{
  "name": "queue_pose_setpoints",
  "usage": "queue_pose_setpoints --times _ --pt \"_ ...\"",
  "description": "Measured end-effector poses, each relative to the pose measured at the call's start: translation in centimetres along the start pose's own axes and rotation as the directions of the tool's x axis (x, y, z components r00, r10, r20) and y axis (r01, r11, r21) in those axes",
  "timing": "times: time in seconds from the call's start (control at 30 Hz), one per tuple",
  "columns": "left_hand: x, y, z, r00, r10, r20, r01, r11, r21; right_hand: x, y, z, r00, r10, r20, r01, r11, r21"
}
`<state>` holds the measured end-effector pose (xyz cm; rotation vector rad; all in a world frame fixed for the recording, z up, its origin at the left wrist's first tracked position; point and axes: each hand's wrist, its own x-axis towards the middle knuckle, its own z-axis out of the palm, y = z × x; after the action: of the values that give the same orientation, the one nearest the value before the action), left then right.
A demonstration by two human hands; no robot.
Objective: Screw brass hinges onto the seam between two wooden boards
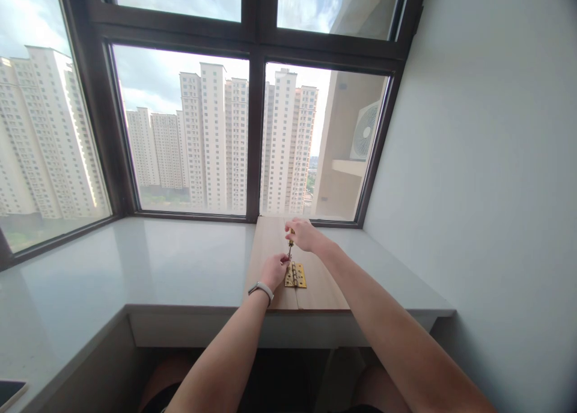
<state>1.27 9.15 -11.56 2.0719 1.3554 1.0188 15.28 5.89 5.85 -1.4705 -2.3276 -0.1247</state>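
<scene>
A screwdriver point(291, 240) with a yellowish handle stands nearly upright over a wooden board point(268, 241). My right hand point(301, 232) is closed around its handle from above. Low at the shaft's tip, my left hand point(276, 270) has its fingers pinched together; whether they grip the tip, a screw or something else is too small to make out. Just right of these fingers lies a brass hinge point(296, 276), opened flat across the seam between two wooden pieces. Several holes show in its leaves. A light band circles my left wrist.
The boards rest on a white windowsill counter point(193, 263) whose front edge is close to me. Behind them rises a dark window frame point(256, 130). A white wall point(487, 160) bounds the right side. At the lower left corner is a dark flat object point(11, 392).
</scene>
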Motion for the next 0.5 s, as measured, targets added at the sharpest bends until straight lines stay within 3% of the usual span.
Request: queue_pose_setpoints --times 0.17,0.3,0.5 --pt "0.3 0.1 -0.4 0.999 -0.013 0.034 0.013 1.0 -0.014 -0.1 0.2 0.0 1.0 0.014 0.028 -0.015 0.998 0.055" --pt "-0.7 0.5 -2.0 0.999 0.007 0.038 -0.009 0.999 0.037 -0.4 -0.3 0.2 0.998 0.051 -0.044 -0.048 0.996 0.071" --pt "-5.6 1.4 -4.0 0.949 0.264 0.172 -0.299 0.927 0.228 -0.6 -0.5 1.4 0.982 0.055 -0.179 -0.042 0.996 0.075"
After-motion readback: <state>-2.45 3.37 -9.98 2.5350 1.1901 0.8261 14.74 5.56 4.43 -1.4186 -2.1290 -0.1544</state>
